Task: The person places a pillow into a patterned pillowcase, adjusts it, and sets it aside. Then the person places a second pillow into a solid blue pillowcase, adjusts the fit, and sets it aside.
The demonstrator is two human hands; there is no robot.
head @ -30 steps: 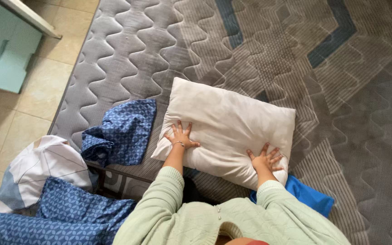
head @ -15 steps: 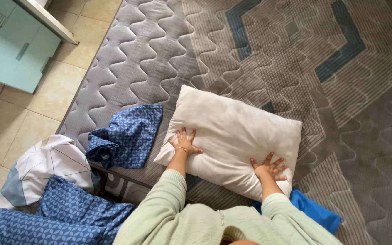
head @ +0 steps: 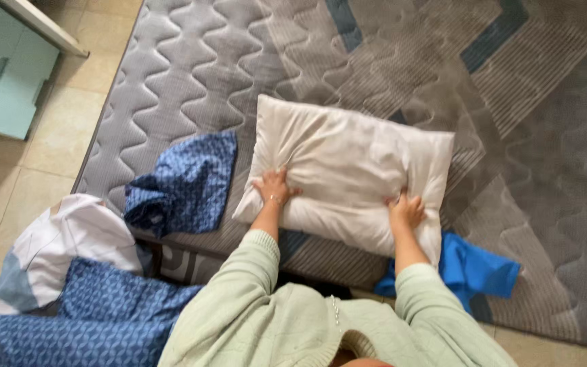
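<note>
Both hands pressed on bare pillow [head: 348,170], frame centre.
Left hand [head: 274,187] and right hand [head: 406,209]: fingers spread flat, grasping nothing; mattress [head: 191,68] beneath.

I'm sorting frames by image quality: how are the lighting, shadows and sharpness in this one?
Head view: soft, even daylight, no glare; only faint shadows in the creases of the cream pillow where the left hand and right hand press it; quilted mattress stitching reads slightly soft, with mild blur throughout; the pale green sleeves nearest the camera look no blurrier.
</note>
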